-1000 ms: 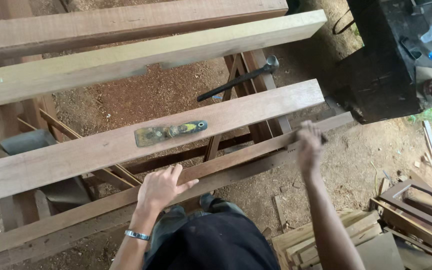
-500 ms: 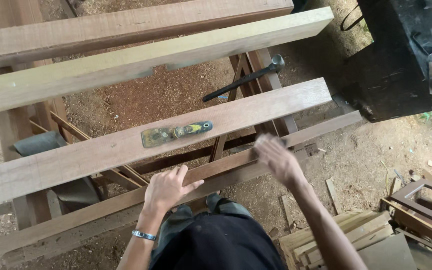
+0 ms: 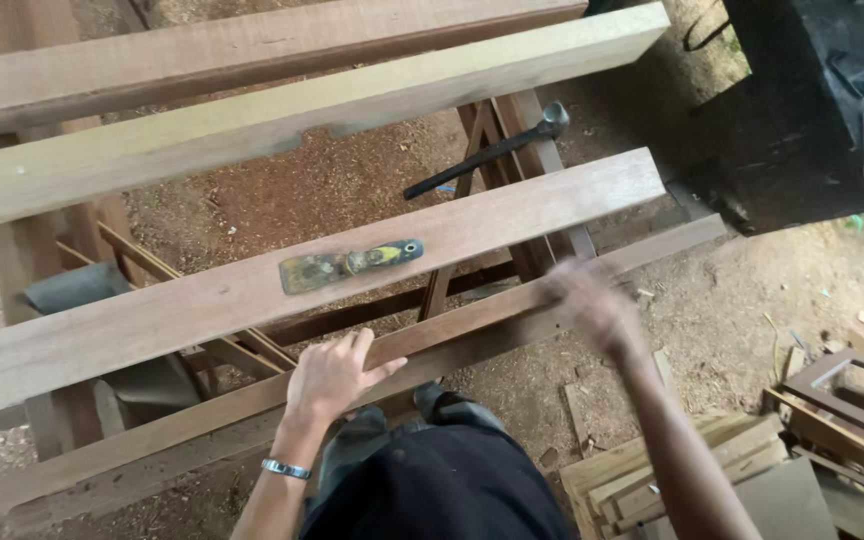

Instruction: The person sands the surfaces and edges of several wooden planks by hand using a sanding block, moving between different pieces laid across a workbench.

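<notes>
- Head view, looking down: the left hand (image 3: 330,372) lies flat and released, fingers spread, on the narrow reddish-brown wooden rail (image 3: 472,325) closest to the person.
- The right hand (image 3: 592,300) is motion-blurred above the same rail, further right; whether it is released or clenched cannot be told.
- A worn putty knife with a yellow-and-black handle (image 3: 350,265) rests on the wide pale-brown plank (image 3: 512,215), just beyond the left hand, touched by neither hand.
- A dark steel hammer (image 3: 487,150) sits on the trestle frame behind that plank.
- 2 further long planks (image 3: 252,90) lie beyond it.
</notes>
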